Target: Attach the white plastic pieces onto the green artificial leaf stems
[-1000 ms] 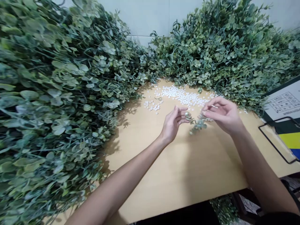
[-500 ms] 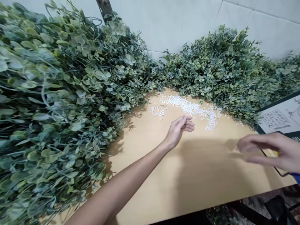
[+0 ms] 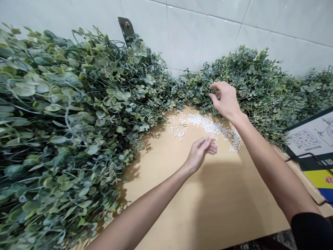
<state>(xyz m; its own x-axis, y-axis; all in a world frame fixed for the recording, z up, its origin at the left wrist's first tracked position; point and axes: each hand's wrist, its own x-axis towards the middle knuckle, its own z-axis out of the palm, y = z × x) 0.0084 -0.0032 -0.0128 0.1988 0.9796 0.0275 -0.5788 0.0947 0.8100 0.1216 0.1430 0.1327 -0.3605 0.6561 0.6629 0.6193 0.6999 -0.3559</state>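
Over one table (image 3: 156,163), two hands (image 3: 201,154) (image 3: 225,100) curl near white pieces (image 3: 203,122).

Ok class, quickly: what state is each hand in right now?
Left hand: loosely curled; whether it holds anything cannot be told.
Right hand: partly open, with nothing visible in it.

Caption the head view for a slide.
Right hand open before green foliage, left hand loosely curled over a tan tabletop, small white pieces scattered beyond.
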